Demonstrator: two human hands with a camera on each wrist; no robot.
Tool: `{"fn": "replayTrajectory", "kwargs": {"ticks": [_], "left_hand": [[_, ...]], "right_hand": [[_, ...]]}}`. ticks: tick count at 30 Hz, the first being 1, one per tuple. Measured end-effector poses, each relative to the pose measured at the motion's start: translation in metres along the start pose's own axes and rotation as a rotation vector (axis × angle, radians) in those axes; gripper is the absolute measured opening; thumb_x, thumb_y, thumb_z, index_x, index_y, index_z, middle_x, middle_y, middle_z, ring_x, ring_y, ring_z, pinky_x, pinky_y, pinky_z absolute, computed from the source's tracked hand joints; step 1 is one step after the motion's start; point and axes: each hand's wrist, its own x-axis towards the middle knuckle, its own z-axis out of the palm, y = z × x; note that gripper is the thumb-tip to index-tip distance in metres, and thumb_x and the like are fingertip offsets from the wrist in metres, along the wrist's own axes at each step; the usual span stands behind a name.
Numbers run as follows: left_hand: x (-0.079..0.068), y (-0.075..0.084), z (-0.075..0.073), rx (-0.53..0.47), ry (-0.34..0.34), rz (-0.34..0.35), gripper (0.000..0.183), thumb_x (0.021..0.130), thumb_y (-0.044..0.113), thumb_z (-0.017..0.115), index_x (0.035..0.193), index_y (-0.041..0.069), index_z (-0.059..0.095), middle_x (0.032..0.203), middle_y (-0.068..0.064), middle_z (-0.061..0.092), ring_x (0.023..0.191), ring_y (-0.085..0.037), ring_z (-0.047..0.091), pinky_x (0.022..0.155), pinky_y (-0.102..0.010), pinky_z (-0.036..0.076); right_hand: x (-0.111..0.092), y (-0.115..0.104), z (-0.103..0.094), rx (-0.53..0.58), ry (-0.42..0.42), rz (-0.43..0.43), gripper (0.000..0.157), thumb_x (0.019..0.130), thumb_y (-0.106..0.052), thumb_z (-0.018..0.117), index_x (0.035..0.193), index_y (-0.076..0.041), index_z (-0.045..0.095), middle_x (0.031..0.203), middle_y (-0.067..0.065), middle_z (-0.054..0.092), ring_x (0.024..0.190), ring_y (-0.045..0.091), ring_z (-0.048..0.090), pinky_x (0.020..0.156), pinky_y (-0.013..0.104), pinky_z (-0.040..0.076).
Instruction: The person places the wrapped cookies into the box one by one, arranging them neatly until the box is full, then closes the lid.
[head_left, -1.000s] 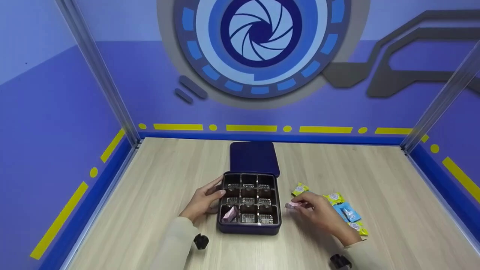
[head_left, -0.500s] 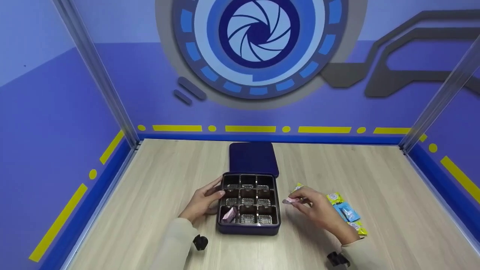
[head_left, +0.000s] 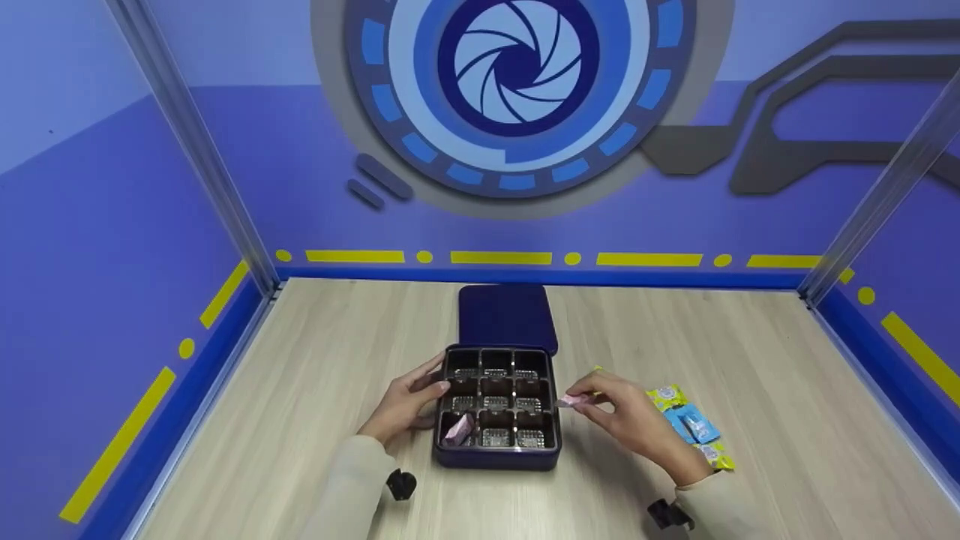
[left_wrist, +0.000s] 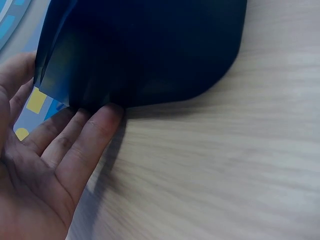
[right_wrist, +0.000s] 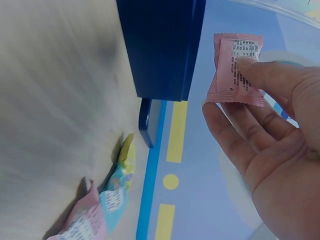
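Note:
A dark blue tin box (head_left: 495,459) with a clear-walled divided tray inside stands at the middle of the table. My left hand (head_left: 405,401) grips its left side, thumb on the rim; in the left wrist view the fingers (left_wrist: 95,132) press against the lower edge of the box (left_wrist: 150,55). One pink wrapped candy (head_left: 459,430) leans in the front left compartment; the other compartments hold nothing. Right of the box, my right hand (head_left: 634,420) pinches another pink wrapped candy (right_wrist: 235,70) between thumb and fingers, close by the right rim.
Behind the box lies its dark blue lid (head_left: 506,319). Yellow candies (head_left: 667,395) and blue candies (head_left: 699,424) lie right of and under the right hand. In the right wrist view, a pink candy (right_wrist: 82,220) rests on the table. Blue walls enclose the table.
My right hand has moved left and slightly up with the pink candy, bringing it to the box's right rim. The left hand and the box stay in place.

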Motion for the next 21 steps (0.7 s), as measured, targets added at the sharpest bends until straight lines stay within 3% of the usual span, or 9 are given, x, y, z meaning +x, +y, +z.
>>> {"fn": "replayTrajectory", "kwargs": {"ticks": [6,17,21], "left_hand": [[0.001,-0.001,0.0,-0.008,0.001,-0.005,0.066,0.106,0.022,0.07,0.165,0.02,0.041,0.16,-0.028,0.044,0.129,-0.039,0.061,0.083,-0.054,0.063],[0.0,0.0,0.001,-0.001,0.007,-0.002,0.065,0.106,0.022,0.069,0.165,0.02,0.041,0.16,-0.028,0.044,0.128,-0.038,0.062,0.082,-0.053,0.063],[0.0,0.001,0.001,0.001,0.007,-0.001,0.066,0.106,0.022,0.07,0.165,0.02,0.041,0.16,-0.029,0.044,0.13,-0.039,0.061,0.082,-0.053,0.063]], "right_hand": [[0.009,-0.004,0.002,-0.033,-0.022,-0.028,0.028,0.09,0.008,0.08,0.11,-0.012,0.077,0.104,-0.002,0.073,0.089,0.015,0.071,0.077,0.03,0.063],[0.022,-0.013,0.009,-0.027,-0.093,0.002,0.026,0.093,0.005,0.079,0.11,-0.015,0.077,0.107,-0.008,0.072,0.098,0.012,0.069,0.085,0.031,0.062],[0.025,-0.014,0.013,-0.005,-0.115,0.004,0.024,0.096,0.004,0.077,0.112,-0.015,0.076,0.107,-0.006,0.071,0.097,0.019,0.071,0.086,0.033,0.063]]}}
